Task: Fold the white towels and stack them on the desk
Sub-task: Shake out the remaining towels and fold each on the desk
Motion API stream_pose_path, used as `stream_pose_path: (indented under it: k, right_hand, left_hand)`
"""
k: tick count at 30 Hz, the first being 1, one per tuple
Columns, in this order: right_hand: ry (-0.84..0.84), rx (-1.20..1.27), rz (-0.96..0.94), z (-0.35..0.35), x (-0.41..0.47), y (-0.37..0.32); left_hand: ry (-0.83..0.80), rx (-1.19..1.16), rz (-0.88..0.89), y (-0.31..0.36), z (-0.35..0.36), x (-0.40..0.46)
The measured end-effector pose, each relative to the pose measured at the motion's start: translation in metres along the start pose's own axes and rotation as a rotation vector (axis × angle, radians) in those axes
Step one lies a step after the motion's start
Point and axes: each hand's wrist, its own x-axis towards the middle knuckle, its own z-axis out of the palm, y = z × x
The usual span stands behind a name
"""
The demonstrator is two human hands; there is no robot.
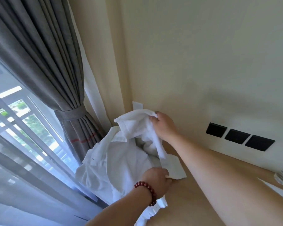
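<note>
Single head-worn wide-angle view, tilted, looking forward and down from close above the surface (203,193) toward the wall (203,62) corner and curtain (39,62).

Bright window (15,121) daylight, wide-angle distortion

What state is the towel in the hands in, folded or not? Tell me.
Not folded. The towel hangs bunched and creased between the right hand and left hand, above a rumpled pile.
</note>
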Motion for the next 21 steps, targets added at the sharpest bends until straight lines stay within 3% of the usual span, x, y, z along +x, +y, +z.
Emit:
stream_pose_path:
  k: [3, 7, 10, 14, 18, 21]
  right_hand:
    - [0.098, 0.165, -0.004, -0.05, 0.0, 0.01]
    - [0.175, 0.262, -0.015, -0.102, -0.013, 0.016]
    - [0.161, 0.254, 0.003, -0.126, -0.029, 0.024]
    - [0.188, 0.231, 0.048, -0.152, -0.054, 0.047]
    - [0.23, 0.217, 0.103, -0.18, -0.078, 0.078]
    - [0.228, 0.29, 0.159, -0.2, -0.093, 0.093]
  left_hand:
    - [0.141, -0.279, -0.136, 0.005, -0.024, 0.011]
    - [0.238, -0.935, -0.379, 0.008, -0.051, 0.042]
    - [0.258, -1.389, -0.38, 0.025, -0.065, 0.061]
    - [0.349, -1.723, -0.502, 0.038, -0.083, 0.069]
    - [0.406, -1.679, -0.511, 0.052, -0.091, 0.071]
    - [0.362, -1.356, -0.413, 0.078, -0.086, 0.072]
